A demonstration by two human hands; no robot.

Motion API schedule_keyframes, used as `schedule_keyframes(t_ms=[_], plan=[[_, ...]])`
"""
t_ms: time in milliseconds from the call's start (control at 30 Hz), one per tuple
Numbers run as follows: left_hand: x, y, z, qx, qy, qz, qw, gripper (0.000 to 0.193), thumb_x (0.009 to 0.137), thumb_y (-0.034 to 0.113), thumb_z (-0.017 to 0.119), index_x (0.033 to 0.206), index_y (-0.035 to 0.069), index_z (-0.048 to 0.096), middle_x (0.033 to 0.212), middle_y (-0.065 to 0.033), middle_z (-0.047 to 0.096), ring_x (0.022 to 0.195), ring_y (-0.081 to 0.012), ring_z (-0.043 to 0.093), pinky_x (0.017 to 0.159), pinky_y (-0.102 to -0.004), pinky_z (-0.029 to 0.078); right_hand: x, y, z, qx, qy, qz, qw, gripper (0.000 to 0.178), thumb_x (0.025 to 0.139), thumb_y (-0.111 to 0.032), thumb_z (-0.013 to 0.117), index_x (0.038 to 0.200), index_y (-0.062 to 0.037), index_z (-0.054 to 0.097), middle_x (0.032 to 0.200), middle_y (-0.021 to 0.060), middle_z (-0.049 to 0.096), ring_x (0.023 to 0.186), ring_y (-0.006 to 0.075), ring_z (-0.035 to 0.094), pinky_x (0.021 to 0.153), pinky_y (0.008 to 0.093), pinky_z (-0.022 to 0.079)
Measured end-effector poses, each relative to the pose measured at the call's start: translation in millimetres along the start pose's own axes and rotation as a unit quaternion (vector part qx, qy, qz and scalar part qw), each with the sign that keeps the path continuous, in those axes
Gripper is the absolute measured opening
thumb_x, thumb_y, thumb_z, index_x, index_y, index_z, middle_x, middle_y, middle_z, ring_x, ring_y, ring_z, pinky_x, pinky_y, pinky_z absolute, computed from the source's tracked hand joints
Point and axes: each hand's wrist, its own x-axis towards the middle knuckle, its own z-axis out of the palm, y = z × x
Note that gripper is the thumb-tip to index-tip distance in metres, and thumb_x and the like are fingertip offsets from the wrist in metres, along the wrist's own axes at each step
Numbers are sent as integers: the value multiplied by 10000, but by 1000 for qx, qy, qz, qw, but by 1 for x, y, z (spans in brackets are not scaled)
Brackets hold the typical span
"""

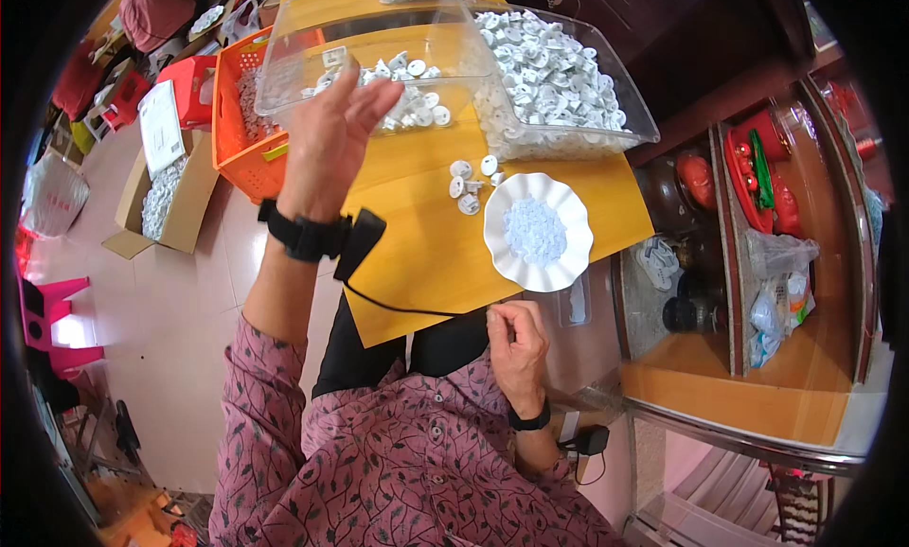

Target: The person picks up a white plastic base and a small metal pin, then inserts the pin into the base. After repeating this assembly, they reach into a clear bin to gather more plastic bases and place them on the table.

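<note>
Place: you seem to be in a home room turned over to small-parts handwork.
Yellow table (pixel 417 254): in front of you, a clear tub (pixel 549 148) heaped with small white plastic parts (pixel 549 69) suggests a workshop.
Left side: you have an orange crate (pixel 227 102) and a cardboard box (pixel 194 195) of pieces by tiled floor (pixel 180 339).
Wooden cabinet (pixel 729 396): its household jars and plastic bags, at your right, suggest a home.

Smooth glossy plate (pixel 580 229), clear plastic bin (pixel 638 104), matt cardboard box (pixel 195 197)
</note>
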Motion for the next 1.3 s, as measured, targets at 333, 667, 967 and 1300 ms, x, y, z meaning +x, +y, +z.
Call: schedule_keyframes(t_ms=[333, 667, 967, 1300], plan=[[-43, -97, -21, 270, -105, -199, 936, 302, 943, 166, 662, 1145, -53, 611, 974, -95, 650, 803, -148, 659, 746, -275, 571, 36, 17, -14, -319, 22, -87, 943, 398, 851, -234, 715, 1184, -40, 614, 1227, 125, 525, 1162, 322, 466, 988, 513, 311], [-27, -134, -34, 571, -166, -12, 804, 483, 813, 133, 753, 1258, 8, 610, 1022, -131, 601, 796, -181, 636, 669, -314, 542, 44, 27, -1, -337, 12, -104, 936, 348, 849, -216, 710, 1133, -33, 627, 1226, 140, 517, 1229, 329, 439, 1054, 604, 257], [-30, -141, -34, 623, -146, 71, 766, 282, 787, 107, 735, 1037, -9, 674, 955, -181, 623, 841, -294, 645, 759, -371, 528, 43, 28, -1, -273, 49, -119, 953, 202, 801, -52, 729, 990, -55, 661, 1144, 101, 569, 1153, 305, 527, 1034, 552, 332], [-45, -126, -40, 609, -182, 44, 771, 172, 829, 105, 673, 938, -28, 682, 875, -188, 673, 778, -272, 660, 710, -360, 532, 44, 26, -1, -148, 93, -88, 981, 127, 846, -8, 688, 955, -31, 628, 989, 91, 643, 959, 287, 613, 878, 423, 460]])
